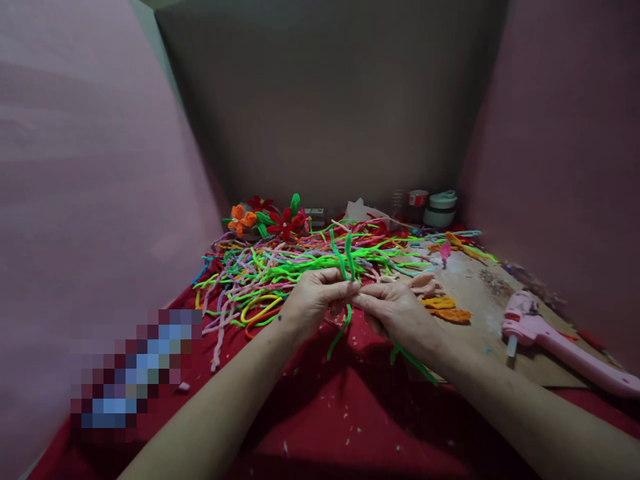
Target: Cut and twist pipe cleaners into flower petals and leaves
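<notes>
Green pipe cleaners (349,257) are pinched between the thumb and fingers of my left hand (315,297). Two ends stick up above the thumb, and another green strand curves down below the fingers. My right hand (397,310) is closed, its thumb and fingertips meeting the left thumb at the same green strands. The exact grip point is hidden by the fingers. More green pipe cleaner (415,363) shows under the right wrist; whether it is held or lies on the cloth I cannot tell. Behind the hands spreads a pile of multicoloured pipe cleaners (280,267).
A pink glue gun (545,337) lies on a brown board (470,280) at right, near orange fuzzy pieces (447,310). Red and orange pipe-cleaner flowers (285,223) stand at the back left. A lidded light-blue container (441,208) is behind. Red cloth (320,413) covers the table.
</notes>
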Tool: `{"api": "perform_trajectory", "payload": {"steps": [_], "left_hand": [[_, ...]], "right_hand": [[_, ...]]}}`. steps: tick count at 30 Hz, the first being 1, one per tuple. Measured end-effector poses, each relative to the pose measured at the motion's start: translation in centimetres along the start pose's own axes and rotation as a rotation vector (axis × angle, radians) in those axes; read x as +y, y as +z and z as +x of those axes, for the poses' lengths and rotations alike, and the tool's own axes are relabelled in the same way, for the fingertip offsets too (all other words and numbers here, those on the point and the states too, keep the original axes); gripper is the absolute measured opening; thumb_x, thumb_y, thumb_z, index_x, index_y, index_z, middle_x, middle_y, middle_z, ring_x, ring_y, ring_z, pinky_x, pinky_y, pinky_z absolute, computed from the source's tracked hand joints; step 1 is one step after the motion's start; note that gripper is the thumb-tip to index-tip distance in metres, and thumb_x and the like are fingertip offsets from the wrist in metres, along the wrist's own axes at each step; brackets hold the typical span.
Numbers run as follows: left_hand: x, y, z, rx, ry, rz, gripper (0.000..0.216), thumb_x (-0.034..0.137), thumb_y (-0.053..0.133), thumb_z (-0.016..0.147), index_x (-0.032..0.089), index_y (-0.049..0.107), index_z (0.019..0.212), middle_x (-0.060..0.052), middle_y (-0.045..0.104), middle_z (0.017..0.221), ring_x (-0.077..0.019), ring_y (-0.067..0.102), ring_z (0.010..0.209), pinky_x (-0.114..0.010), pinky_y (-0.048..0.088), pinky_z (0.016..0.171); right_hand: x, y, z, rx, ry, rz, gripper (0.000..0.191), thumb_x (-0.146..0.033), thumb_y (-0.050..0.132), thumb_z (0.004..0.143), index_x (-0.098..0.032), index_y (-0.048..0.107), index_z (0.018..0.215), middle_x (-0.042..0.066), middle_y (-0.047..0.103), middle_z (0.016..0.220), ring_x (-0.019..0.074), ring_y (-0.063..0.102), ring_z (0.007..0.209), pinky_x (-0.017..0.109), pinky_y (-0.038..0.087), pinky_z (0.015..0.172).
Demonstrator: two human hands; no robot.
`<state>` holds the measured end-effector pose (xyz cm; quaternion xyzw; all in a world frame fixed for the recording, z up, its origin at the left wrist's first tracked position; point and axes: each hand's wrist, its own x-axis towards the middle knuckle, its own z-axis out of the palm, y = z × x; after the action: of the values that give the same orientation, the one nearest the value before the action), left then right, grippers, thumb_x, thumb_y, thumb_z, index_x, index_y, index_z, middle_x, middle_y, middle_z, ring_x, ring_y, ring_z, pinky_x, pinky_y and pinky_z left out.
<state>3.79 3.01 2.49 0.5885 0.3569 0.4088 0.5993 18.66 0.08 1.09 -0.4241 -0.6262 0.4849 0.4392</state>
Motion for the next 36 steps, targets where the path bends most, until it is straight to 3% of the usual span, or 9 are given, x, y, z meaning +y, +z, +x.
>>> {"api": "perform_trajectory", "payload": {"steps": [3, 6, 12, 16, 22, 27, 32, 34, 36], "left_hand": [[-0.1, 0.1, 0.2, 0.051, -0.005, -0.111, 0.023, 0.024, 0.070, 0.064, 0.012, 0.051, 0.055, 0.004, 0.049, 0.046, -0.0042, 0.043, 0.040, -0.017, 0.029, 0.041], [0.2, 0.2, 0.3, 0.150, 0.004, -0.172, 0.025, 0.025, 0.070, 0.063, 0.013, 0.049, 0.055, 0.004, 0.050, 0.044, -0.0088, 0.051, 0.041, -0.019, 0.034, 0.041], [0.5, -0.3, 0.7, 0.357, 0.139, -0.136, 0.022, 0.023, 0.068, 0.064, 0.013, 0.049, 0.061, 0.007, 0.047, 0.041, -0.0043, 0.041, 0.033, -0.017, 0.034, 0.036], [0.5, -0.6, 0.8, 0.286, 0.138, -0.132, 0.028, 0.024, 0.065, 0.068, 0.016, 0.040, 0.059, 0.008, 0.047, 0.042, -0.0063, 0.043, 0.031, -0.019, 0.037, 0.034], [1.4, -1.1, 0.6, 0.128, 0.124, -0.172, 0.019, 0.022, 0.063, 0.070, 0.016, 0.045, 0.070, 0.006, 0.051, 0.047, -0.0091, 0.050, 0.037, -0.021, 0.043, 0.039], [1.6, -2.1, 1.4, 0.294, 0.114, -0.323, 0.015, 0.013, 0.063, 0.070, 0.014, 0.048, 0.068, 0.006, 0.048, 0.048, -0.0062, 0.048, 0.038, -0.018, 0.044, 0.040], [1.4, -3.0, 2.1, 0.526, 0.280, -0.489, 0.009, 0.005, 0.058, 0.072, 0.012, 0.053, 0.069, 0.004, 0.052, 0.059, -0.0031, 0.051, 0.048, -0.014, 0.046, 0.047], [1.3, -2.7, 1.9, 0.480, 0.213, -0.489, 0.008, 0.008, 0.061, 0.071, 0.011, 0.055, 0.069, 0.003, 0.054, 0.060, -0.0041, 0.053, 0.050, -0.014, 0.045, 0.048], [1.0, -1.9, 1.3, 0.257, 0.021, -0.390, 0.011, 0.016, 0.067, 0.069, 0.010, 0.057, 0.070, 0.001, 0.055, 0.058, -0.0055, 0.051, 0.047, -0.016, 0.041, 0.043]], "right_hand": [[-0.1, 0.3, 0.0, -0.045, 0.073, 0.145, 0.033, -0.034, 0.049, 0.079, -0.016, 0.051, 0.051, -0.004, 0.047, 0.037, 0.0067, 0.039, 0.031, 0.020, 0.027, 0.034], [0.4, 0.8, 0.1, -0.103, 0.169, 0.385, 0.024, -0.033, 0.048, 0.079, -0.015, 0.057, 0.065, -0.005, 0.048, 0.035, 0.0083, 0.037, 0.025, 0.020, 0.030, 0.028], [1.0, 1.7, 0.0, -0.165, 0.241, 0.625, 0.020, -0.029, 0.050, 0.077, -0.011, 0.059, 0.073, -0.007, 0.044, 0.031, 0.0081, 0.034, 0.022, 0.020, 0.035, 0.026], [1.2, 1.4, -0.3, -0.220, 0.237, 0.652, 0.019, -0.029, 0.052, 0.078, -0.011, 0.059, 0.076, -0.007, 0.045, 0.033, 0.0071, 0.034, 0.023, 0.020, 0.036, 0.026], [1.5, 0.6, -0.4, -0.299, 0.247, 0.647, 0.019, -0.029, 0.053, 0.079, -0.011, 0.060, 0.083, -0.007, 0.046, 0.033, 0.0063, 0.033, 0.022, 0.019, 0.037, 0.026], [1.3, 0.9, -0.5, -0.258, 0.241, 0.619, 0.020, -0.031, 0.053, 0.078, -0.012, 0.059, 0.079, -0.007, 0.045, 0.032, 0.0068, 0.035, 0.022, 0.018, 0.035, 0.025], [1.3, 0.3, -0.4, -0.223, 0.184, 0.696, 0.017, -0.027, 0.051, 0.080, -0.013, 0.059, 0.084, -0.007, 0.049, 0.037, 0.0067, 0.038, 0.024, 0.018, 0.037, 0.027], [1.4, 0.1, -0.3, -0.196, 0.152, 0.704, 0.017, -0.027, 0.050, 0.082, -0.014, 0.059, 0.088, -0.006, 0.052, 0.042, 0.0076, 0.043, 0.027, 0.019, 0.041, 0.030], [1.6, -0.1, -0.1, -0.181, 0.151, 0.695, 0.016, -0.027, 0.050, 0.082, -0.015, 0.058, 0.088, -0.005, 0.056, 0.046, 0.0086, 0.047, 0.030, 0.021, 0.045, 0.034]]}}
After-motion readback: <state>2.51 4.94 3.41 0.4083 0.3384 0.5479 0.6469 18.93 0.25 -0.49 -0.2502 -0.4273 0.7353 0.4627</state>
